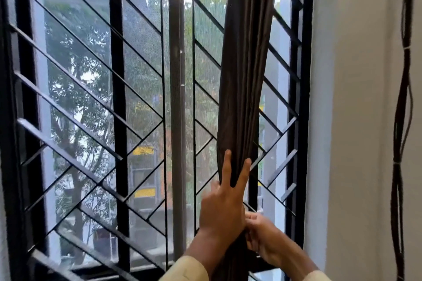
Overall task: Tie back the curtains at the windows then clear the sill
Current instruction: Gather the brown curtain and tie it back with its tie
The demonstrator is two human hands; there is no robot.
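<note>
A dark brown curtain hangs gathered into a narrow bundle in front of the right half of the barred window. My left hand lies against the front of the bundle, two fingers pointing straight up along the cloth. My right hand grips the bundle from the right side, just below and behind the left, its fingers curled round the cloth. The lower end of the curtain runs down between my two cream sleeves and out of view. No tie-back shows. The sill shows only as a dark strip at the bottom.
A black metal grille with diagonal bars covers the window, with mesh and trees behind it. A white wall stands to the right. Dark cables hang down the wall at the far right.
</note>
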